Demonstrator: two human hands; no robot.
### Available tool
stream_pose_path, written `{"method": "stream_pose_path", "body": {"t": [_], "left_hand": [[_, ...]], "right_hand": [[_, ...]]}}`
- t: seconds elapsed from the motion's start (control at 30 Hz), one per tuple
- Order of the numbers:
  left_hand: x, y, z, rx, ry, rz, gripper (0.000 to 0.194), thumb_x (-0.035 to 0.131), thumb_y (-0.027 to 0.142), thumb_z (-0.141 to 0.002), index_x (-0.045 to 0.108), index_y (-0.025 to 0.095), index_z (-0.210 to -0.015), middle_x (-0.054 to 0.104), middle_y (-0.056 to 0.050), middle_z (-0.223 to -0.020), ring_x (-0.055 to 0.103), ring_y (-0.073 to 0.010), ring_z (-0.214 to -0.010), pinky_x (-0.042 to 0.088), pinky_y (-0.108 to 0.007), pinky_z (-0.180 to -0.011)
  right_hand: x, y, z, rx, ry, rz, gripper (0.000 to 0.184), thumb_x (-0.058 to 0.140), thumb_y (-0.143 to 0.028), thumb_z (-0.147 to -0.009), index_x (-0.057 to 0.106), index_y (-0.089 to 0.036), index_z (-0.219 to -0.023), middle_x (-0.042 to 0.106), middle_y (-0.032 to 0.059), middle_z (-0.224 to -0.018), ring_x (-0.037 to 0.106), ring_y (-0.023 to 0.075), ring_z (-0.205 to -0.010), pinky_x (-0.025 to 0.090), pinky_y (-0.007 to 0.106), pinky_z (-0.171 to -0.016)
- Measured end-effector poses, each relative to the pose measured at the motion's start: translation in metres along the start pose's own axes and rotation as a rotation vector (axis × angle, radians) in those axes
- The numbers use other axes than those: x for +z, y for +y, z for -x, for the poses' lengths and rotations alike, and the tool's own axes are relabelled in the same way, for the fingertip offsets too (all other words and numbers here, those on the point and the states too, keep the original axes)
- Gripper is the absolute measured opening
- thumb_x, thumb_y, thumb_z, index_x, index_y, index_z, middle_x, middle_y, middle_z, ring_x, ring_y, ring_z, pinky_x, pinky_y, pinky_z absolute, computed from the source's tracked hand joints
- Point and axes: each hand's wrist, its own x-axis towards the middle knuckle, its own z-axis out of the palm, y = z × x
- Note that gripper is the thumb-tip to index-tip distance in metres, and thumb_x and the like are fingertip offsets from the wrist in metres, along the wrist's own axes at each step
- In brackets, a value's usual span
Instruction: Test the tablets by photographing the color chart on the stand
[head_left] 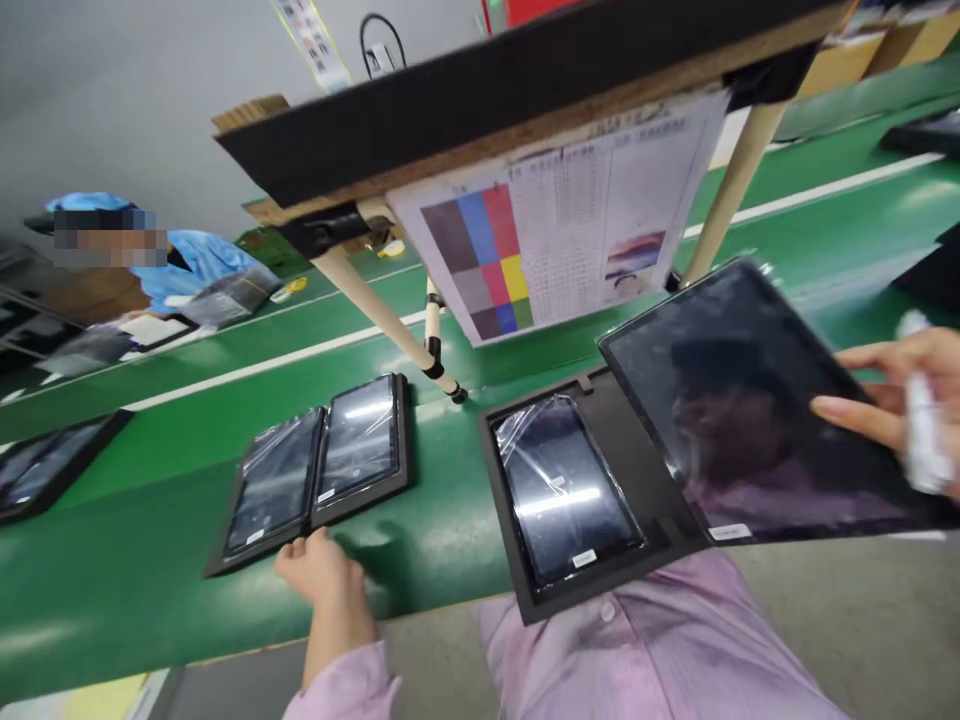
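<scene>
My right hand (911,390) grips a large black tablet-like screen panel (750,400) by its right side, holding it tilted above a black foam tray (637,430). A blurred white thing (924,440) is also at those fingers; its kind is unclear. In the left half of that tray lies another film-covered screen (566,490) with a small white label. My left hand (322,570) is closed at the near edge of a second black tray (409,440), its fingertips partly hidden. Two film-wrapped screens, a left one (276,480) and a right one (360,440), lie in this tray.
A stand on beige pipe legs (379,315) holds a printed colour chart (555,220) over the green conveyor belt (450,500). Another tray (60,465) lies far left. Across the line, a person in blue (202,262) is near bagged items (232,295).
</scene>
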Motion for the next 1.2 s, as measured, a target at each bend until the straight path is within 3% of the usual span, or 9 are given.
{"method": "stream_pose_path", "body": {"t": [0.1,0.23,0.3,0.37,0.6,0.8,0.97,1.07,1.2], "left_hand": [[0.011,-0.004,0.061,0.054,-0.106,-0.065,0.036,0.057,0.023,-0.089,0.050,0.022,-0.124,0.059,-0.007,-0.125,0.058,-0.0177,-0.120,0.045,-0.036,-0.107],[0.037,-0.009,0.152,0.055,-0.541,-0.111,0.042,0.063,0.036,-0.082,0.060,0.022,-0.122,0.067,-0.012,-0.127,0.064,-0.0252,-0.120,0.048,-0.040,-0.107],[0.050,-0.008,0.182,0.089,-0.669,-0.188,0.055,0.063,0.036,-0.083,0.054,0.021,-0.135,0.060,-0.013,-0.141,0.058,-0.0267,-0.131,0.045,-0.041,-0.111],[0.057,-0.005,0.196,0.141,-0.719,-0.293,0.061,0.056,0.031,-0.088,0.044,0.017,-0.146,0.052,-0.015,-0.150,0.050,-0.0263,-0.138,0.040,-0.042,-0.116],[0.048,0.008,0.177,0.257,-0.712,-0.454,0.063,0.048,0.018,-0.090,0.038,0.017,-0.152,0.053,-0.014,-0.149,0.054,-0.0237,-0.136,0.043,-0.039,-0.113],[0.036,0.012,0.162,0.405,-0.774,-0.552,0.045,0.039,0.011,-0.092,0.069,0.023,-0.124,0.048,-0.010,-0.152,0.047,-0.0233,-0.140,0.039,-0.044,-0.116],[0.036,0.005,0.161,0.459,-0.784,-0.528,0.045,0.038,0.013,-0.093,0.074,0.025,-0.116,0.047,-0.010,-0.149,0.048,-0.0247,-0.139,0.040,-0.047,-0.115],[0.036,-0.004,0.158,0.421,-0.743,-0.527,0.042,0.040,0.018,-0.092,0.077,0.026,-0.111,0.050,-0.011,-0.144,0.052,-0.0270,-0.134,0.043,-0.046,-0.112],[0.035,-0.018,0.143,0.390,-0.771,-0.514,0.040,0.045,0.024,-0.090,0.077,0.028,-0.111,0.053,-0.011,-0.140,0.053,-0.0299,-0.132,0.045,-0.047,-0.111]], "right_hand": [[0.034,0.039,-0.014,0.172,-0.121,-0.062,0.096,0.075,-0.094,-0.021,0.035,-0.017,-0.064,0.054,0.0038,-0.078,0.041,0.0094,-0.058,0.035,0.026,-0.051],[0.065,0.066,-0.025,0.220,-0.291,-0.056,0.094,0.076,-0.090,-0.021,0.032,-0.018,-0.064,0.053,0.0022,-0.073,0.043,0.0114,-0.058,0.040,0.028,-0.055],[0.070,0.073,-0.026,0.227,-0.346,-0.020,0.089,0.076,-0.087,-0.027,0.031,-0.019,-0.064,0.055,0.0025,-0.073,0.044,0.0129,-0.057,0.041,0.029,-0.055],[0.071,0.079,-0.025,0.222,-0.357,0.051,0.083,0.074,-0.085,-0.031,0.032,-0.021,-0.064,0.055,0.0036,-0.073,0.047,0.0160,-0.059,0.042,0.032,-0.057],[0.075,0.088,-0.009,0.178,-0.382,0.335,0.066,0.069,-0.078,-0.040,0.038,-0.025,-0.064,0.066,0.0098,-0.085,0.044,0.0202,-0.051,0.037,0.039,-0.057],[0.099,0.086,0.009,-0.077,-0.391,0.450,0.040,0.056,-0.060,-0.059,0.035,-0.027,-0.066,0.068,0.0161,-0.096,0.045,0.0242,-0.050,0.038,0.042,-0.053],[0.103,0.076,0.013,-0.234,-0.324,0.373,0.031,0.057,-0.051,-0.065,0.037,-0.027,-0.065,0.069,0.0174,-0.092,0.062,0.0347,-0.073,0.048,0.048,-0.062],[0.094,0.061,-0.002,-0.341,-0.130,0.317,0.031,0.061,-0.047,-0.071,0.038,-0.026,-0.068,0.070,0.0135,-0.091,0.064,0.0335,-0.073,0.050,0.048,-0.064],[0.072,0.028,-0.069,-0.458,0.348,0.154,0.038,0.060,-0.044,-0.081,0.027,-0.026,-0.083,0.069,0.0119,-0.098,0.067,0.0278,-0.081,0.052,0.044,-0.070]]}}
